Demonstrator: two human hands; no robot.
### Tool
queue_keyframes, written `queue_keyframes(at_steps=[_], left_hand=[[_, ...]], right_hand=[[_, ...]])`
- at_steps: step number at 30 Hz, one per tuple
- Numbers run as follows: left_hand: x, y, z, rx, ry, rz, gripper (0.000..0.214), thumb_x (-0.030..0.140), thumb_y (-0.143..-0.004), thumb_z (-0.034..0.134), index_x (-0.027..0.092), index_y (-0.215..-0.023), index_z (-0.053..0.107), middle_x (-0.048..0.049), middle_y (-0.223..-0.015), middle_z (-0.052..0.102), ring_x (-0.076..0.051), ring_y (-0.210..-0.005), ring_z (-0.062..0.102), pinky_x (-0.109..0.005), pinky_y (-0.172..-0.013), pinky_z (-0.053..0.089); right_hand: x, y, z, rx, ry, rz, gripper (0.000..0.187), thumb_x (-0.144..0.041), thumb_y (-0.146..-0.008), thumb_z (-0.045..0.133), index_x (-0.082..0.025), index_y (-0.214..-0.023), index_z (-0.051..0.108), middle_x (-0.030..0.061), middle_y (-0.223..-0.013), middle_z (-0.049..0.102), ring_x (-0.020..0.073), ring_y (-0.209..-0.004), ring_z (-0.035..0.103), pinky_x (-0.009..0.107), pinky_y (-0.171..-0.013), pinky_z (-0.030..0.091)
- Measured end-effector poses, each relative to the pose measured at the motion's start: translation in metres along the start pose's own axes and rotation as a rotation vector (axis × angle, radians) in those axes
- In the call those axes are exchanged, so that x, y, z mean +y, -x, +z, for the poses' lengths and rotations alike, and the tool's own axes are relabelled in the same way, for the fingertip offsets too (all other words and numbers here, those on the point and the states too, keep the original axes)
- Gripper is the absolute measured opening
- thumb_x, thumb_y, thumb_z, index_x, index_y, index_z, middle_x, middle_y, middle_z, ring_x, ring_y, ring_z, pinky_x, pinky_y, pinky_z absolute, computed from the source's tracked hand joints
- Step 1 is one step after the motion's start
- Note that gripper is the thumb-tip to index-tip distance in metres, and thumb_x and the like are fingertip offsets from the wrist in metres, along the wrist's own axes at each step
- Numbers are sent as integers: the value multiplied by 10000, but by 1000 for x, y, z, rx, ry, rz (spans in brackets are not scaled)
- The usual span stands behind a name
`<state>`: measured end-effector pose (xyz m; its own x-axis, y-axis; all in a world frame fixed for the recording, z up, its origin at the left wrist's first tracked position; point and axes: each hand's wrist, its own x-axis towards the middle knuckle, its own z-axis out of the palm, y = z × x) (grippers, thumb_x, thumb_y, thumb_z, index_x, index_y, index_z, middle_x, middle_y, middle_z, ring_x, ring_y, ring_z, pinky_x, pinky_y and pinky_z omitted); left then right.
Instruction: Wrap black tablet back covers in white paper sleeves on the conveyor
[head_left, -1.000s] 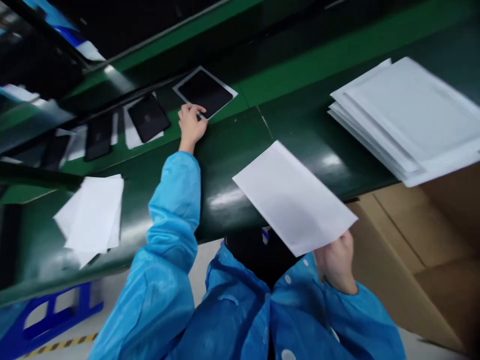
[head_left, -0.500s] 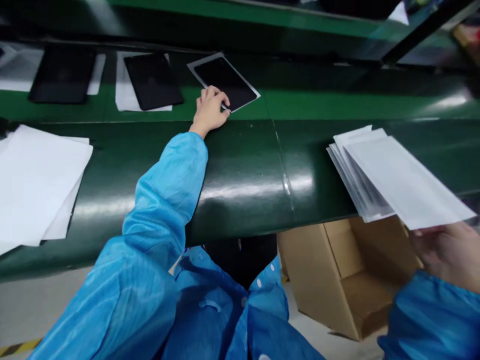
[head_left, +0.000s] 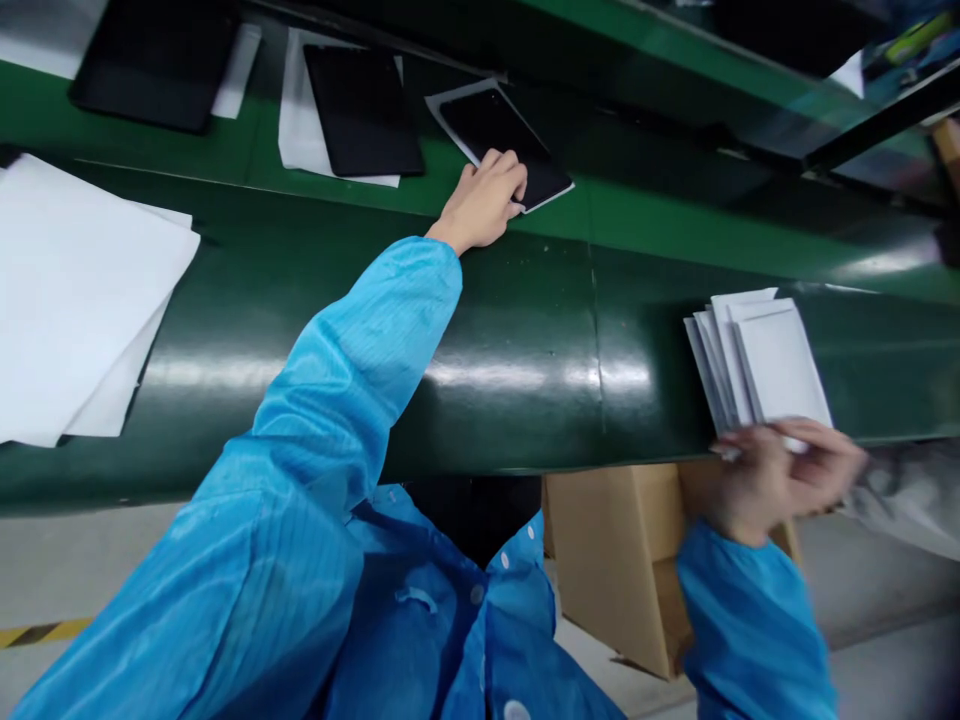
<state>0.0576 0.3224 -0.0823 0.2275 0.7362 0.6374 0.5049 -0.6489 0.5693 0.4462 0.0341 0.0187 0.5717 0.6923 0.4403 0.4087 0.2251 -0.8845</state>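
Observation:
My left hand (head_left: pixel 486 200) reaches across the dark green bench (head_left: pixel 510 330) and rests with curled fingers on the near corner of a black tablet (head_left: pixel 495 125) lying on a white sheet on the green belt (head_left: pixel 675 235). My right hand (head_left: pixel 780 475), blurred by motion, is at the bench's near edge with its fingers closed on the lower end of a stack of white sheets (head_left: pixel 757 365). Both arms wear blue sleeves.
Two more black tablets (head_left: pixel 364 110) (head_left: pixel 154 65) lie on white sheets further left on the belt. A loose pile of white paper (head_left: pixel 75 300) sits at the bench's left. An open cardboard box (head_left: pixel 622 560) stands under the bench on the right.
My right hand carried its white sheet to the stack on the right and now grips the stack's end. My left hand stayed on the tablet; the view shifted.

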Motion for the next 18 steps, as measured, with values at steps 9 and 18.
queue_keyframes(at_steps=[9, 18], left_hand=[[81, 9, 1, -82, -62, 135, 269, 395, -1123, 479, 191, -1128, 654, -146, -1178, 640, -337, -1208, 582, -508, -1009, 472], [184, 66, 33, -267, -40, 449, 300, 259, -1138, 387, 176, -1196, 670, -154, -1170, 686, -280, -1149, 611, -425, -952, 514]], right_hand=[[-6, 40, 138, -685, -313, 386, 491, -716, -866, 750, -254, -1009, 665, 15, -848, 762, 124, -567, 662, 215, -441, 479], [11, 24, 144, -566, -597, 603, 521, -613, -716, 917, -226, -941, 650, -3, -791, 722, 180, -649, 713, 273, -466, 565]])
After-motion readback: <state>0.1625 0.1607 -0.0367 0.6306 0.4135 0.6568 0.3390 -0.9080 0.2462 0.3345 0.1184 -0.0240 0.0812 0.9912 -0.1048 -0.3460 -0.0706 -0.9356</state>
